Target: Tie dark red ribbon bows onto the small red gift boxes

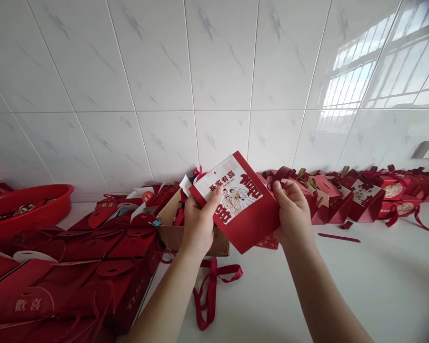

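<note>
Between my hands, tilted above the table, is a red wedding gift box (252,228) with a white panel showing a cartoon couple and Chinese characters. My left hand (202,216) grips its left side, thumb lying on the printed panel. At the right edge my right hand (294,209) is closed on the box, its thumb and fingers at a dark red ribbon loop (282,175). What the box contains cannot be seen. Behind my left hand stands an open cardboard box (173,236) with ribbons in it.
Large red gift boxes (74,286) fill the left side. A red plastic basin (53,205) stands behind them. Small ribboned boxes (366,202) line the tiled wall at right. A loose ribbon (210,295) and a short strip (339,237) lie on the white table (385,286).
</note>
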Demonstrator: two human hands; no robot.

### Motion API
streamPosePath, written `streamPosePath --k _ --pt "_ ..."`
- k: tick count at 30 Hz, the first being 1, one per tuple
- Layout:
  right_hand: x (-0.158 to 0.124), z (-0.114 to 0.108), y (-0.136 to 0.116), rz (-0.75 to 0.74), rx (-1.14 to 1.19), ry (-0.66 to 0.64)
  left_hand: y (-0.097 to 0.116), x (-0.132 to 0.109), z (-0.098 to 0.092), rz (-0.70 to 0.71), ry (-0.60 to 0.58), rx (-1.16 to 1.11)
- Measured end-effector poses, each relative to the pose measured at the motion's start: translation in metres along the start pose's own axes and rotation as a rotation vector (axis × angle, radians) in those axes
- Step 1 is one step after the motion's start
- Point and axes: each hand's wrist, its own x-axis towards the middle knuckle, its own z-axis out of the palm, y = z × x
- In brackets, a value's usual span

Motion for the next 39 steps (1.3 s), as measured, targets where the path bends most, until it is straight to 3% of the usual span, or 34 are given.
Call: streamPosePath --k 16,24,30,34,39 --pt "0.0 0.0 0.0 0.001 0.009 -0.001 0.002 0.0 -0.001 0.017 -0.024 0.021" --pt "0.001 0.0 0.002 0.013 -0.021 -0.002 0.002 -0.002 0.0 0.036 0.022 0.087" --pt "0.002 -0.002 0.002 0.03 -0.027 -0.007 0.002 -0.005 0.004 0.074 -0.024 0.168" --pt "0.003 -0.001 0.002 0.051 -0.048 -0.008 0.001 -0.004 0.004 0.07 0.019 0.166" --pt "0.011 -0.005 0.003 -0.015 -0.1 -0.042 0.002 -0.003 0.003 0.103 0.024 0.184"
